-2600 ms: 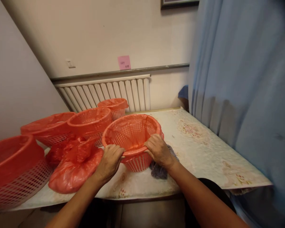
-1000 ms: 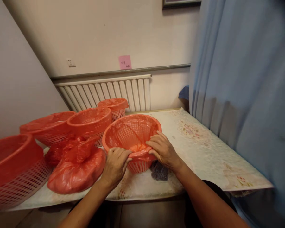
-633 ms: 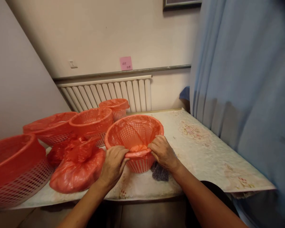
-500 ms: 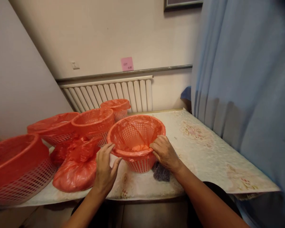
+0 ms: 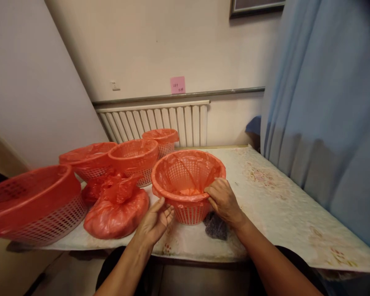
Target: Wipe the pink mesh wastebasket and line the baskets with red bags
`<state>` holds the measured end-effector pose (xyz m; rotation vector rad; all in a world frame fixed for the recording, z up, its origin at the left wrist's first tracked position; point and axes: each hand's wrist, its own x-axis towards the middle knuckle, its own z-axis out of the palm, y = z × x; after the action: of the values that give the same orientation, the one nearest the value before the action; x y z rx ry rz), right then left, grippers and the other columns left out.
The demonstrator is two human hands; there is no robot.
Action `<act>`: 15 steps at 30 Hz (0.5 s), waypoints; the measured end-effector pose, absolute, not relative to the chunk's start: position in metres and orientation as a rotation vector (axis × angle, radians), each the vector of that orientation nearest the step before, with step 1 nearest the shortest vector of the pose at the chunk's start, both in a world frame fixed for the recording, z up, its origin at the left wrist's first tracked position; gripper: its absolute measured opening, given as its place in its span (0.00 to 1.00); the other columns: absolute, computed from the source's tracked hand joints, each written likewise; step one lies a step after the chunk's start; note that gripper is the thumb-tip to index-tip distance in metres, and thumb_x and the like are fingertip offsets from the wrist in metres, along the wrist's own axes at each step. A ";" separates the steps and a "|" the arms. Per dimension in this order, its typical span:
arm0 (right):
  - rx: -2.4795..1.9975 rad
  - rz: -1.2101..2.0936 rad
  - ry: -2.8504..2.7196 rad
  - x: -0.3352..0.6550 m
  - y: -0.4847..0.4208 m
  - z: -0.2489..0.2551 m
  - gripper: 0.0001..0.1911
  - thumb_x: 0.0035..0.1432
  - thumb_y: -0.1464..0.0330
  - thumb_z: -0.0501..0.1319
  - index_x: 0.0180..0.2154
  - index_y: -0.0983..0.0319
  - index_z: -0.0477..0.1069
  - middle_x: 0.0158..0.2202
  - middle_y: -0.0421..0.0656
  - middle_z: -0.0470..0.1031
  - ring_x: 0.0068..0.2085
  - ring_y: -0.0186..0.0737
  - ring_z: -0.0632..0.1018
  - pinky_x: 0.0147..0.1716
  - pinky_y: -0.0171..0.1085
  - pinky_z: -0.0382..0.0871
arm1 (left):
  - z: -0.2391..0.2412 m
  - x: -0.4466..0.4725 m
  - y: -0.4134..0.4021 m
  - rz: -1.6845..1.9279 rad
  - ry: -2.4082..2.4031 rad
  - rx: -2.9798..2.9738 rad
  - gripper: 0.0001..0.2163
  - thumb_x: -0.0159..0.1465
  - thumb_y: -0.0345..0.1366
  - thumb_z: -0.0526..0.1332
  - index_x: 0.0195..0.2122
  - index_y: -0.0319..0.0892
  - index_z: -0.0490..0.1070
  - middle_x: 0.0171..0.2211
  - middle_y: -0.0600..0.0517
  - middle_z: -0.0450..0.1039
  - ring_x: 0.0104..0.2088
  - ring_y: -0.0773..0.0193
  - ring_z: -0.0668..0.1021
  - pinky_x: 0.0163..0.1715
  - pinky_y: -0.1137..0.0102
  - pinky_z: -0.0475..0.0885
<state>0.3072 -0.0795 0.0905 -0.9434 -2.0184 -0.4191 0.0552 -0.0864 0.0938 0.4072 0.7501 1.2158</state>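
A red mesh basket [image 5: 188, 174] lined with a thin red plastic bag stands on the table [image 5: 274, 209] in front of me. My right hand [image 5: 223, 201] grips the basket's near right rim, fingers curled over the folded bag edge. My left hand [image 5: 156, 220] hovers just below the basket's near left side, fingers stretched out and holding nothing. A tied, stuffed red plastic bag [image 5: 117, 209] lies to the left of that hand.
Further lined red baskets stand to the left: a large one [image 5: 33, 205] at the table edge, two middle ones [image 5: 132, 156] and a small one [image 5: 162, 137] by the radiator. A dark cloth [image 5: 216, 228] lies under my right wrist. A blue curtain [image 5: 327, 115] hangs on the right.
My left hand has let go of the basket rim and dropped away to the left, open. The right hand stays on the rim. The view has shifted left.
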 end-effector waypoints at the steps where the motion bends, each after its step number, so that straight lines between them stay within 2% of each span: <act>1: -0.939 -0.419 -2.019 0.307 -0.079 0.090 0.08 0.62 0.73 0.53 0.33 0.60 0.70 0.30 0.42 0.69 0.37 0.43 0.66 0.43 0.45 0.60 | 0.092 0.057 -0.086 1.225 0.746 0.397 0.06 0.66 0.24 0.56 0.33 0.38 0.69 0.25 0.49 0.74 0.25 0.65 0.79 0.26 0.71 0.78; 5: -0.930 -0.413 -2.023 0.307 -0.079 0.091 0.08 0.63 0.72 0.53 0.34 0.60 0.70 0.30 0.43 0.69 0.37 0.43 0.66 0.43 0.45 0.60 | 0.086 0.058 -0.084 1.300 0.715 0.382 0.08 0.65 0.21 0.54 0.34 0.39 0.69 0.26 0.51 0.75 0.25 0.68 0.79 0.27 0.74 0.78; 15: -0.948 -0.407 -2.023 0.305 -0.081 0.093 0.09 0.64 0.72 0.52 0.33 0.60 0.69 0.31 0.43 0.69 0.37 0.43 0.66 0.43 0.45 0.61 | 0.082 0.061 -0.088 1.346 0.657 0.383 0.08 0.63 0.20 0.56 0.37 0.38 0.70 0.31 0.50 0.78 0.27 0.67 0.80 0.28 0.72 0.78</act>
<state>0.3052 -0.0808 0.0926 -0.9484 -2.0229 -0.4066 0.0606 -0.0883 0.0824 0.3832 0.6565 1.3458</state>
